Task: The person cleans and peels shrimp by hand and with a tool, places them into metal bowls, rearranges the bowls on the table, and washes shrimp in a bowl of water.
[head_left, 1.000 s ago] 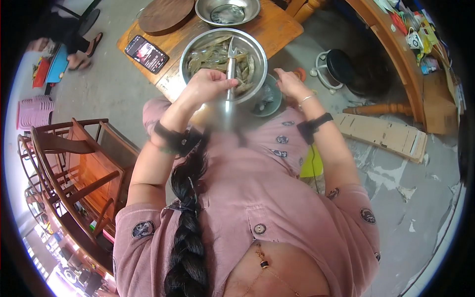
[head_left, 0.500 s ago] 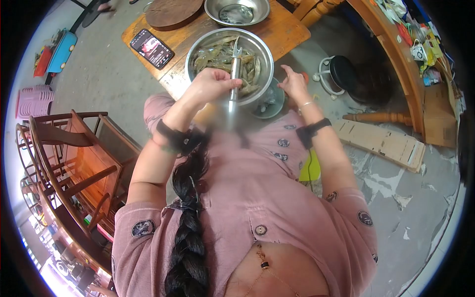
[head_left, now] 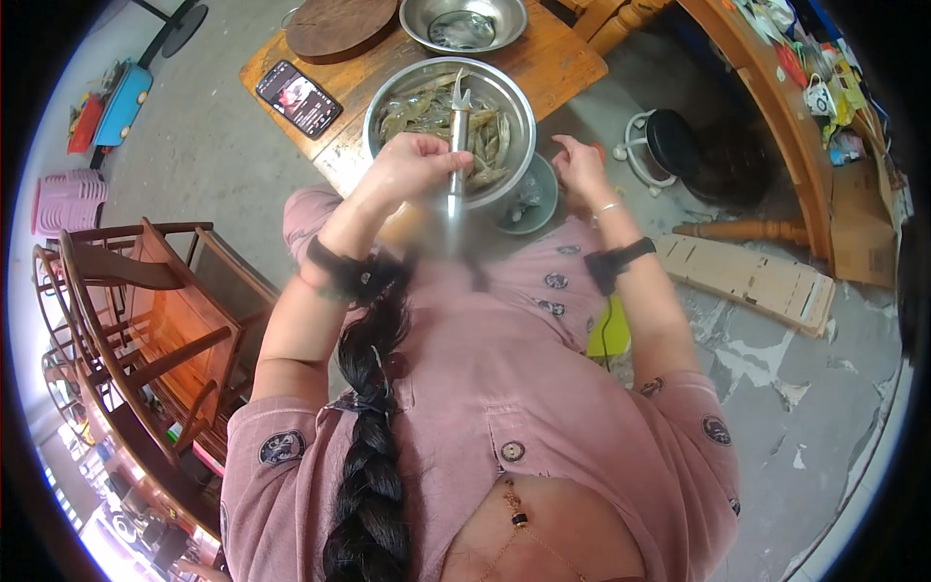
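Observation:
My left hand (head_left: 417, 167) grips the silver handle of a metal tool (head_left: 458, 141) with a forked, hooked tip. The tool lies over a steel bowl (head_left: 529, 114) that holds several grey-green shrimp (head_left: 417, 114). Beside the bowl, my right hand (head_left: 580, 167) hangs above the right edge of a grey-green basin (head_left: 548, 206), with thumb and forefinger a little apart and nothing visible between them. Some clear, shiny material (head_left: 524, 199) lies in the basin, partly hidden by the bowl.
On the wooden table (head_left: 572, 73) are a phone (head_left: 299, 99), a round wooden board (head_left: 341, 29) and a second steel bowl (head_left: 514, 34). A black stool (head_left: 671, 143) and flattened cardboard (head_left: 742, 276) are on the right, wooden chairs (head_left: 160, 310) on the left.
The view has shifted slightly, and the person's feet at the upper left are gone from it. My left hand keeps its hold on the tool. My right hand has barely moved.

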`<state>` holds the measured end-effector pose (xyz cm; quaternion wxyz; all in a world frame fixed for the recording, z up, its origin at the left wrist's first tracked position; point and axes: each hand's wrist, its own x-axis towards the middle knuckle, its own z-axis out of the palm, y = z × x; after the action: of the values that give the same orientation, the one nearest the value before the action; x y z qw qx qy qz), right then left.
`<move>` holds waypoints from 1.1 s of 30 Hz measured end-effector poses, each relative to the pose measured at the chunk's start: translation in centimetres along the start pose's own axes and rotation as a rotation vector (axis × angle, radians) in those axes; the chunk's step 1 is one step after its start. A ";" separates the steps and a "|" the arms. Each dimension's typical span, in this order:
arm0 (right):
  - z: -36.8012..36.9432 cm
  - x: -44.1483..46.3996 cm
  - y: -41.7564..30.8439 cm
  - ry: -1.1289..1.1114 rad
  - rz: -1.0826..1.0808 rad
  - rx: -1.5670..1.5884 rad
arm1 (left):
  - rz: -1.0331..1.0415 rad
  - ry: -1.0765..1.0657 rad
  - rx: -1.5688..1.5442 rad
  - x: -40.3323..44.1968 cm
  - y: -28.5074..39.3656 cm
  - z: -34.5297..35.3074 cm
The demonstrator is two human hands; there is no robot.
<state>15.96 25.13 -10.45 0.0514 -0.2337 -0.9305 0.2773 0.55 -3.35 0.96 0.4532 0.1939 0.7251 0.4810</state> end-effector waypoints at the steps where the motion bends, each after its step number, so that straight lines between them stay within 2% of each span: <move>1: -0.4 -0.1 -0.2 -0.016 0.041 0.077 | 0.013 0.012 -0.001 0.2 -0.2 -0.2; 5: -2.2 -0.6 -1.0 0.074 -0.030 0.065 | 0.043 0.014 -0.073 0.5 -1.0 -1.1; 7: -3.0 -0.6 -1.1 0.071 -0.001 0.213 | 0.055 0.029 -0.110 0.2 -0.9 -1.3; 11: -3.7 -1.3 -1.9 0.099 -0.068 0.291 | 0.032 0.089 -0.155 -0.2 -1.0 -2.0; 13: -4.1 -2.0 -2.9 0.066 0.029 0.363 | 0.040 0.126 -0.177 -0.7 -0.6 -2.3; 25: -6.1 -1.7 -6.1 0.130 -0.028 0.491 | 0.077 0.331 -0.242 -1.3 -2.4 -7.0; 27: -8.4 -0.9 -7.2 0.119 -0.013 0.546 | 0.096 0.354 -0.214 -1.5 -2.6 -7.6; 28: -9.6 -0.2 -7.6 0.105 0.016 0.692 | 0.112 0.377 -0.186 -1.6 -2.7 -8.0; 30: -14.6 0.3 -11.2 0.080 -0.022 0.795 | 0.101 0.439 -0.095 -1.8 -2.8 -8.6; 33: -21.7 0.5 -16.9 0.084 -0.156 1.043 | 0.218 0.461 -0.119 -0.6 -5.7 -9.9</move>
<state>13.58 23.56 16.90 0.2185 -0.1182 -0.6806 0.6893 -6.55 -11.60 -2.49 0.2323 0.1292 0.7544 0.6001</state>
